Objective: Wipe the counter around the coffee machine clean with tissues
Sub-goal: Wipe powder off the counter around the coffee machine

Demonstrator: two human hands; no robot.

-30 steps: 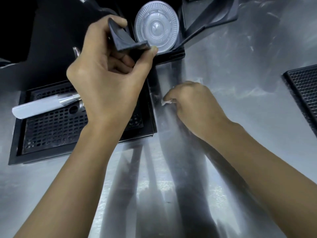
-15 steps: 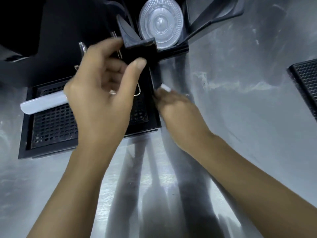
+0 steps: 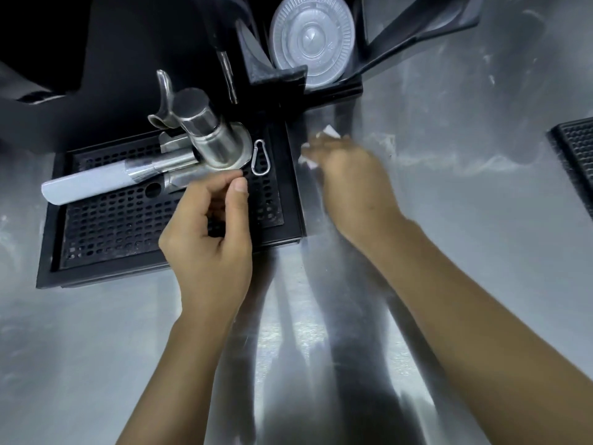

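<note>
While the tissue [image 3: 331,133] lay pressed against the counter [image 3: 481,226], it sat just beside the right edge of the drip tray [image 3: 96,279], near that tray's far right corner. The right hand [image 3: 349,181] covered most of it, fingers bunched together and bent over the paper; white showed beyond the fingertips and at the hand's left side. Motion blur hid the finer grip.

Open steel surface extended right of the hand as far as a black mat [image 3: 574,162] at the counter's right edge, and toward the near edge, where only both forearms crossed it. Pale streaks marked the counter to the right of the tissue.

The left hand [image 3: 208,242] hovered above the tray's right half, fingers loosely curled, thumb tip close to the forefinger, holding nothing visible. Beyond it on the grate lay a carabiner [image 3: 261,157], a steel tamper [image 3: 208,133] and a portafilter [image 3: 86,186] with a pale handle pointing left. A black stand [image 3: 276,81] bordered the tray's far right corner, with a clear plastic lid [image 3: 311,36] behind it.
</note>
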